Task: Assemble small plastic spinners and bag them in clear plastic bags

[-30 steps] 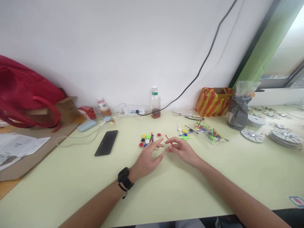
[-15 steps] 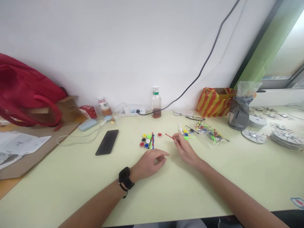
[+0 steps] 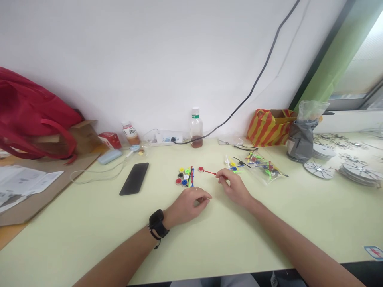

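Observation:
My right hand [image 3: 235, 186] pinches a thin red plastic stick [image 3: 208, 172] between thumb and fingers. The stick's far end meets a small red disc [image 3: 200, 170] on the table; whether they are joined I cannot tell. My left hand [image 3: 191, 203] rests on the table with loosely curled fingers, thumb and forefinger slightly apart, holding nothing visible. Just beyond it lies a cluster of small coloured discs [image 3: 184, 182] in red, blue, black, white, yellow and green. A row of coloured plastic sticks [image 3: 192, 175] lies against the cluster's right side.
Loose coloured plastic parts [image 3: 233, 169] and a clear bag of similar parts [image 3: 267, 171] lie beyond my right hand. A black phone [image 3: 134, 179] is at left. Against the wall stands a bottle [image 3: 196, 129]. Slotted discs [image 3: 318, 170] are at right.
My right hand has moved slightly left and turned, bringing the red stick's end to the red disc. My left forefinger has bent down towards the thumb.

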Tool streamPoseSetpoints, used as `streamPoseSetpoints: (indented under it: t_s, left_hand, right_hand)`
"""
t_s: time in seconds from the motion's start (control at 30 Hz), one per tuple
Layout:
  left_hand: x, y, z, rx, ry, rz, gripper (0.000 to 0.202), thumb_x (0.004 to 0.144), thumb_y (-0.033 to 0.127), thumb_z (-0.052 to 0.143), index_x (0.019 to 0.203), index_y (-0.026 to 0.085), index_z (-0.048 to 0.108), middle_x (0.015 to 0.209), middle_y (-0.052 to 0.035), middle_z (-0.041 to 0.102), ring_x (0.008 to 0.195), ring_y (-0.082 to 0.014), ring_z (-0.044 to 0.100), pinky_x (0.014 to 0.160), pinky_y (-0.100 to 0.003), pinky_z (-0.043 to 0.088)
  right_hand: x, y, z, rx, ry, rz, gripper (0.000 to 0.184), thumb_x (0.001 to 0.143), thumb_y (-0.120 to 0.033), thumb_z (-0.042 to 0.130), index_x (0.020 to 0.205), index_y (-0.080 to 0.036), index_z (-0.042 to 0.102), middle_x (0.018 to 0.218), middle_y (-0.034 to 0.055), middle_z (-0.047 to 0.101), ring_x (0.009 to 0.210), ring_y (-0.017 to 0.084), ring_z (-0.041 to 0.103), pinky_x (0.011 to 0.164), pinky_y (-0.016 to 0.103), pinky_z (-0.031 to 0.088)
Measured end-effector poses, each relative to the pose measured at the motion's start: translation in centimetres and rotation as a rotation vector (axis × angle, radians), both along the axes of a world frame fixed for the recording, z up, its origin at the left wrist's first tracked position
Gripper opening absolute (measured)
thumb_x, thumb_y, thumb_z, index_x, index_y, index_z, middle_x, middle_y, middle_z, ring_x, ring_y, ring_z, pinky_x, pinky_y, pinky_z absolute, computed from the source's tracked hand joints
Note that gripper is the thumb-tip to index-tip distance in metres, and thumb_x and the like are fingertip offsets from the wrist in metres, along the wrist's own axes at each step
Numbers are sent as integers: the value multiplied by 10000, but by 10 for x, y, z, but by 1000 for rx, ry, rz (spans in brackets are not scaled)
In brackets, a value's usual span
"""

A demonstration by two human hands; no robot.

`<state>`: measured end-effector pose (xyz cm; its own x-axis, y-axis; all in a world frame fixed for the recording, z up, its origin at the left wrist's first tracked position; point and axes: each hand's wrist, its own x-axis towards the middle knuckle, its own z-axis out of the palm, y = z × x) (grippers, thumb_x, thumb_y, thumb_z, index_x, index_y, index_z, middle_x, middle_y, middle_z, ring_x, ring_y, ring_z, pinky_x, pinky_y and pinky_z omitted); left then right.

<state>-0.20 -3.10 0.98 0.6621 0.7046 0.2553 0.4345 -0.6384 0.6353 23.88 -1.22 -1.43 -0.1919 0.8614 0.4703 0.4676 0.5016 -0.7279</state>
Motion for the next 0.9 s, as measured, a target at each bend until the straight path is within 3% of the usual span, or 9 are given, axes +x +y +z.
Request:
streamPoseSetpoints:
  t_s: [0.27, 0.43, 0.67, 0.9]
  left_hand:
    - [1, 0, 1, -10, -19, -17, 165, 990, 228, 581, 1006, 226, 745, 937, -31, 745, 829, -166, 677, 823, -296, 545]
    - [1, 0, 2, -14, -21, -19, 170, 993, 225, 578, 1006, 230, 747, 943, -31, 745, 860, -172, 675, 828, -297, 546]
    - [1, 1, 1, -20, -18, -28, 165, 994, 218, 578, 996, 227, 743, 947, -30, 747, 844, -168, 668, 823, -295, 541]
    - [2, 1, 2, -28, -29, -29, 169, 995, 228, 576, 993, 222, 745, 943, -36, 745, 834, -168, 666, 818, -298, 545]
  right_hand:
    - [0, 1, -4, 55, -108, -20, 226, 972, -185, 509, 1128, -248, 660, 1099, 64, 757, 939, 225, 722, 877, 381, 554]
    - [0, 0, 0, 62, -138, -52, 242, 1029, -238, 446, 1146, -258, 657, 1128, 64, 765, 1015, 238, 732, 884, 381, 557]
    - [1, -1, 4, -37, -52, -91, 143, 1026, -298, 489, 1097, -255, 604, 990, 45, 763, 904, 222, 757, 784, 347, 571]
    - [0, 0, 6, -29, 137, -147, 165, 961, -342, 604, 950, -223, 718, 917, 61, 782, 744, 217, 767, 711, 340, 597]
